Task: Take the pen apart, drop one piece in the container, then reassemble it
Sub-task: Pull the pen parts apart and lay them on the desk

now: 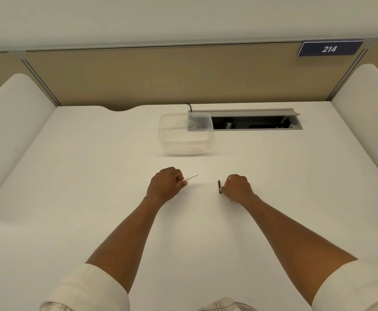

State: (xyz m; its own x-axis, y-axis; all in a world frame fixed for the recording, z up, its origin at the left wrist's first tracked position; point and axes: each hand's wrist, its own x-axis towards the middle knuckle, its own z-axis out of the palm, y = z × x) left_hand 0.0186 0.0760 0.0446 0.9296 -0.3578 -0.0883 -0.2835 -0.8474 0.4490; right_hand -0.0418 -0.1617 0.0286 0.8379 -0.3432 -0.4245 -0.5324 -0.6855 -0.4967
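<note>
My left hand (166, 184) is closed around a white pen barrel (190, 177), whose free end sticks out to the right and slightly away from me. My right hand (238, 187) pinches a small black pen cap (219, 186), held upright just left of the fingers. The two pieces are apart, with a gap of bare desk between them. A clear plastic container (184, 133) stands open on the white desk (93, 176) beyond both hands, nearer the left one. I see nothing inside it.
An open grey cable hatch (256, 122) is set into the desk right behind the container, with a black cable at its left end. Tan partition panels (161, 77) close off the back, white dividers flank both sides, and a blue sign reads 214 (329, 49).
</note>
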